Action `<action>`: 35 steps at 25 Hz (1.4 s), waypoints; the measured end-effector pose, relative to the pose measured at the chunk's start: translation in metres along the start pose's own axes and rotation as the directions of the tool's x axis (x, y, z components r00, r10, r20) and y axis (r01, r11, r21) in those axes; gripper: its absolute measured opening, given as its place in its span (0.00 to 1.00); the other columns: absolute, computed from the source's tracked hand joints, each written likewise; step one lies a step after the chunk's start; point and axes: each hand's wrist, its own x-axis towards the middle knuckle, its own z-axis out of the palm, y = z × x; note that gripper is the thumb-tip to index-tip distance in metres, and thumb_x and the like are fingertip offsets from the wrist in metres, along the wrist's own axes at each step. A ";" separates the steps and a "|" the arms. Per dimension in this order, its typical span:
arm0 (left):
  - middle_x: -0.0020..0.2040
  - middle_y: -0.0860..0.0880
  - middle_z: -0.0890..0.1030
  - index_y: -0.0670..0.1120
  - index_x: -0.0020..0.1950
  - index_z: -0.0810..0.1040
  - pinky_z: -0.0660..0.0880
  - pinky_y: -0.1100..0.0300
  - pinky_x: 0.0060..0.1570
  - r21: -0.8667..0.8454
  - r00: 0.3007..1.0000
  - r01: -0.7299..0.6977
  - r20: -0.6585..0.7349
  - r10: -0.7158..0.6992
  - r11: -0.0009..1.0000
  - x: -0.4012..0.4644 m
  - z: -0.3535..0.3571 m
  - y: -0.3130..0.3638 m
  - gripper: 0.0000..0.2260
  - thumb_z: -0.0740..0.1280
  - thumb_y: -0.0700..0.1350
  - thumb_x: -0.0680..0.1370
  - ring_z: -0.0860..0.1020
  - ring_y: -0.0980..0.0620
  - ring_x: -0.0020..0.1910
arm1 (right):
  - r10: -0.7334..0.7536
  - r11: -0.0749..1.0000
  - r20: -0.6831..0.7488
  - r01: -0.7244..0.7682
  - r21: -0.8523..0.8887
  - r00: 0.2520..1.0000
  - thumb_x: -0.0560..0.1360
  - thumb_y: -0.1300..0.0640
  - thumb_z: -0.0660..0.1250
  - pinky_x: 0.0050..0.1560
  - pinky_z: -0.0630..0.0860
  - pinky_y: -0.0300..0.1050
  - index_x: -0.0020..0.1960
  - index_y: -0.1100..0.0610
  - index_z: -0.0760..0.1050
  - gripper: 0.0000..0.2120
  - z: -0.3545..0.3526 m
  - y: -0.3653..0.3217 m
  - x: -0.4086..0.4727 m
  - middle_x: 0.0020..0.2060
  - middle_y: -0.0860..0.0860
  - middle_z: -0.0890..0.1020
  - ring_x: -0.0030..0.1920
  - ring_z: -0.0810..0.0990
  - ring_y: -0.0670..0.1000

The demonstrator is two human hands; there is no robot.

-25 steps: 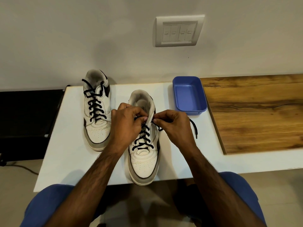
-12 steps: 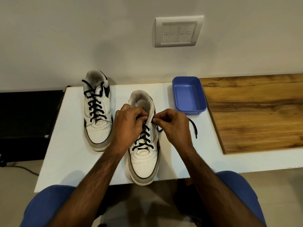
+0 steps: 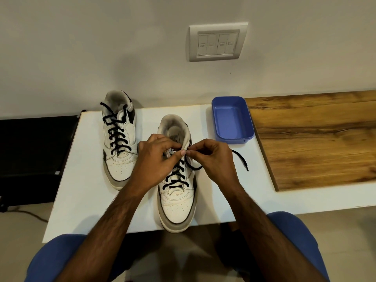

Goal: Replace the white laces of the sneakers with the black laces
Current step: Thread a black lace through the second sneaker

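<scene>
Head view, both hands [image 3: 184, 157] pinching black lace [image 3: 193, 166] atop near sneaker [image 3: 177, 200]

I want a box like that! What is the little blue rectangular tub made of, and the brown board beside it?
The blue rectangular tub looks like moulded plastic: smooth, one colour, soft sheen. The brown board shows wood grain; real wood or laminate, I cannot tell.

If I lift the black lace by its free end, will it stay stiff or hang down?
The black lace probably hangs limp: it already curves loosely over the white table. It looks thin, so likely very light. Its tip seems stiffer.
</scene>
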 end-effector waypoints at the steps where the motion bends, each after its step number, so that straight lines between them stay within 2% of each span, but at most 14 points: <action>1: 0.48 0.63 0.79 0.52 0.51 0.85 0.62 0.52 0.57 0.036 1.000 -0.007 -0.005 0.007 0.999 0.000 0.001 0.000 0.16 0.67 0.61 0.73 0.74 0.56 0.59 | 0.010 1.000 0.015 -0.010 0.003 1.000 0.71 0.56 0.79 0.46 0.80 0.34 0.44 0.53 0.84 0.05 -0.001 0.000 0.001 0.38 0.45 0.86 0.42 0.85 0.42; 4: 0.49 0.62 0.79 0.51 0.53 0.85 0.63 0.52 0.57 0.038 0.999 0.001 -0.032 0.001 0.999 0.000 0.003 -0.001 0.15 0.70 0.58 0.73 0.75 0.54 0.59 | 0.027 1.000 0.037 -0.027 -0.008 0.999 0.72 0.56 0.78 0.46 0.81 0.37 0.45 0.53 0.83 0.04 -0.001 0.000 0.004 0.38 0.46 0.86 0.42 0.85 0.43; 7: 0.51 0.62 0.80 0.55 0.63 0.78 0.64 0.52 0.58 -0.016 1.000 -0.001 -0.015 0.001 1.000 -0.003 0.000 -0.001 0.16 0.73 0.54 0.76 0.75 0.56 0.59 | 0.023 1.000 0.046 -0.023 -0.013 0.999 0.74 0.58 0.75 0.45 0.82 0.41 0.44 0.55 0.82 0.02 0.002 0.000 0.005 0.38 0.47 0.85 0.41 0.85 0.45; 11: 0.56 0.61 0.80 0.59 0.65 0.77 0.62 0.51 0.55 0.083 0.996 -0.085 0.038 0.082 0.993 -0.003 0.000 0.000 0.15 0.67 0.54 0.78 0.73 0.54 0.60 | 0.015 1.000 -0.008 -0.015 -0.009 1.000 0.77 0.59 0.68 0.46 0.82 0.44 0.45 0.58 0.77 0.03 0.003 -0.001 0.005 0.40 0.51 0.85 0.43 0.84 0.49; 14: 0.52 0.65 0.78 0.61 0.64 0.77 0.61 0.51 0.56 0.040 0.997 -0.057 0.060 0.055 0.998 -0.003 -0.002 -0.003 0.16 0.69 0.55 0.76 0.72 0.58 0.60 | 0.108 0.967 -0.095 -0.083 0.239 0.990 0.82 0.61 0.59 0.46 0.79 0.42 0.48 0.61 0.71 0.05 -0.010 -0.005 0.011 0.43 0.52 0.87 0.44 0.86 0.49; 16: 0.51 0.68 0.77 0.63 0.64 0.76 0.60 0.52 0.57 0.011 0.996 -0.047 0.078 0.046 0.999 -0.003 -0.003 -0.005 0.19 0.71 0.55 0.74 0.71 0.62 0.60 | 0.243 0.819 -0.116 -0.140 0.556 0.963 0.82 0.61 0.55 0.44 0.76 0.45 0.49 0.60 0.68 0.06 -0.022 -0.011 0.014 0.41 0.54 0.87 0.40 0.84 0.49; 18: 0.51 0.70 0.75 0.65 0.65 0.76 0.59 0.53 0.57 -0.026 0.995 -0.039 0.095 0.042 0.999 -0.003 -0.004 -0.007 0.21 0.72 0.56 0.72 0.68 0.67 0.60 | 0.287 0.752 -0.113 -0.151 0.642 0.951 0.83 0.60 0.56 0.40 0.75 0.44 0.51 0.59 0.69 0.05 -0.025 -0.011 0.014 0.37 0.54 0.85 0.35 0.80 0.48; 22: 0.55 0.75 0.73 0.64 0.65 0.76 0.64 0.47 0.62 -0.074 0.991 -0.026 0.129 0.035 0.997 -0.002 -0.009 -0.009 0.23 0.77 0.52 0.72 0.68 0.67 0.61 | 0.036 0.989 0.043 -0.042 0.141 0.998 0.78 0.53 0.70 0.39 0.76 0.37 0.57 0.53 0.77 0.09 -0.017 -0.006 0.009 0.35 0.48 0.80 0.35 0.78 0.43; 25: 0.55 0.77 0.72 0.62 0.65 0.78 0.65 0.43 0.65 -0.055 0.992 -0.026 0.122 0.032 0.998 -0.002 -0.009 -0.007 0.24 0.78 0.49 0.71 0.69 0.63 0.60 | -0.119 0.931 0.149 0.163 -0.327 0.982 0.73 0.49 0.76 0.38 0.70 0.31 0.52 0.49 0.83 0.09 -0.012 -0.002 0.012 0.39 0.45 0.75 0.38 0.76 0.43; 28: 0.55 0.77 0.72 0.62 0.65 0.77 0.66 0.43 0.64 -0.054 0.992 -0.034 0.121 0.040 0.998 -0.002 -0.007 -0.007 0.24 0.78 0.51 0.71 0.70 0.60 0.60 | -0.136 0.863 0.158 0.196 -0.465 0.978 0.75 0.51 0.74 0.39 0.67 0.29 0.50 0.52 0.84 0.06 -0.013 0.001 0.014 0.41 0.44 0.73 0.41 0.74 0.42; 30: 0.53 0.71 0.75 0.64 0.64 0.77 0.65 0.47 0.61 -0.064 0.993 -0.036 0.110 0.043 0.997 -0.002 -0.007 -0.010 0.24 0.77 0.52 0.70 0.70 0.63 0.59 | -0.169 0.934 0.096 0.190 -0.302 0.981 0.77 0.54 0.73 0.44 0.72 0.32 0.48 0.53 0.82 0.03 -0.018 0.001 0.017 0.44 0.47 0.76 0.44 0.77 0.44; 32: 0.52 0.66 0.77 0.65 0.64 0.77 0.63 0.50 0.59 -0.075 0.994 -0.030 0.102 0.037 0.997 -0.003 -0.006 -0.011 0.24 0.77 0.52 0.70 0.70 0.65 0.59 | -0.136 0.974 -0.072 0.147 0.173 0.988 0.79 0.57 0.68 0.50 0.77 0.40 0.48 0.56 0.79 0.02 -0.031 -0.002 0.020 0.46 0.50 0.80 0.48 0.80 0.47; 34: 0.54 0.72 0.75 0.65 0.63 0.76 0.64 0.49 0.61 -0.074 0.994 -0.034 0.101 0.041 0.997 -0.003 -0.007 -0.010 0.24 0.76 0.54 0.69 0.69 0.66 0.59 | 0.007 0.696 -0.124 0.084 0.714 0.992 0.82 0.60 0.61 0.50 0.79 0.44 0.49 0.57 0.75 0.05 -0.045 -0.009 0.020 0.45 0.51 0.82 0.48 0.81 0.51; 35: 0.54 0.75 0.73 0.65 0.63 0.76 0.65 0.47 0.62 -0.073 0.994 -0.035 0.103 0.042 0.997 -0.003 -0.007 -0.009 0.24 0.75 0.54 0.69 0.69 0.67 0.59 | 0.074 0.554 -0.086 0.031 0.832 0.994 0.83 0.59 0.59 0.47 0.79 0.44 0.49 0.57 0.73 0.06 -0.048 -0.010 0.020 0.43 0.52 0.82 0.46 0.81 0.52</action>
